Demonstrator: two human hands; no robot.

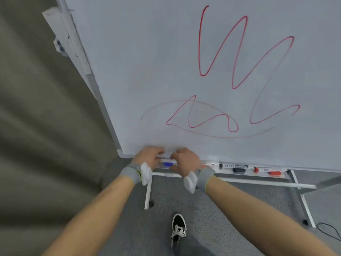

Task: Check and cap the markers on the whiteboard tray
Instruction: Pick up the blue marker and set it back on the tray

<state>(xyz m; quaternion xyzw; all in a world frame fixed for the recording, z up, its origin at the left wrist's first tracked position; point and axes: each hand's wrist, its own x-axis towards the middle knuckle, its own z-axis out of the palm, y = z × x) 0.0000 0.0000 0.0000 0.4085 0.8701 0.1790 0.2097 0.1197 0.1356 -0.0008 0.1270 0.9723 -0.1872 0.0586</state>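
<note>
Both hands reach to the left end of the whiteboard tray (262, 174), which runs along the bottom edge of the whiteboard (147, 71). The left hand (147, 157) and right hand (185, 160) sit close together with fingers curled over a blue marker (167, 164) lying on the tray; whether either hand actually pinches it cannot be told, as the fingers hide its ends and the view is blurred. Farther right along the tray lie a black marker (234, 166), a loose black cap (239, 170), a small red cap (256, 170) and a red marker (275, 173), well apart from the hands. Red scribbles (233, 52) cover the board. Below, a shoe (178, 229) stands on grey carpet (230, 218) between the white stand legs (147, 193).
</note>
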